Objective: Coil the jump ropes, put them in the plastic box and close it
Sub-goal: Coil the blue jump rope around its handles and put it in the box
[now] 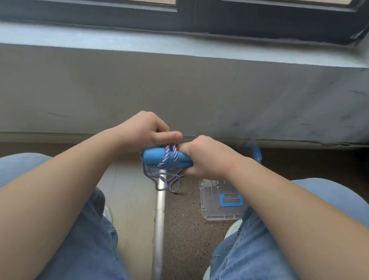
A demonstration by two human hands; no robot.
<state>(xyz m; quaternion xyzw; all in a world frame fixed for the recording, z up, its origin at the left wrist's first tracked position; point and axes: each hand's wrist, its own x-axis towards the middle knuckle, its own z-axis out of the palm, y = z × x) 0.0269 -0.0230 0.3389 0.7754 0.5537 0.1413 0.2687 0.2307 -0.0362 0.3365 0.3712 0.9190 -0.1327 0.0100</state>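
Observation:
A jump rope with blue handles (155, 157) is held in front of me above the floor. Its purple-and-white cord (170, 155) is wound around the handles, and loose loops hang below them. My right hand (206, 157) grips the right end of the handles. My left hand (146, 128) pinches the cord just above the handles. On the floor to the right lies a clear plastic lid (214, 208) with a blue latch (232, 199), partly hidden by my right arm. A blurred blue object (256, 152) shows beyond my right wrist.
I sit with my knees apart, in blue jeans (90, 244). A silver metal strip (159, 217) runs along the floor between my legs. A grey wall (183, 94) and window sill (166, 44) rise close in front.

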